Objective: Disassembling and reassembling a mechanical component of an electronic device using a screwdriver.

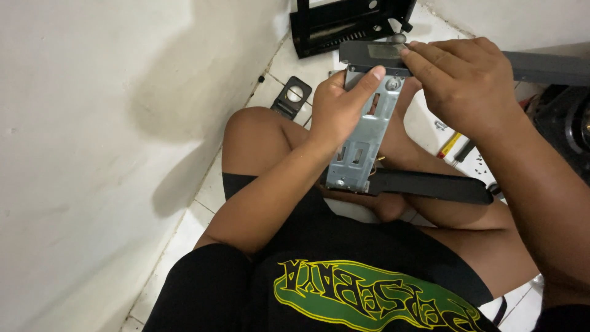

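From the head camera we see our left hand [337, 110] wrapped around a grey metal bracket [362, 141], thumb laid across its upper face, fingers closed on it — the bracket held upright above our lap, over the crossed legs. Our right hand [464, 80] rests fingertips together on the dark bar [375, 54] at the bracket's top end, pinching at it. A second black bar [430, 184] juts from the bracket's lower end to the right. On the tiled floor [289, 61] lie a black frame [350, 24], a small black part [292, 95] and a yellow-handled tool [450, 145] — all near our knees.
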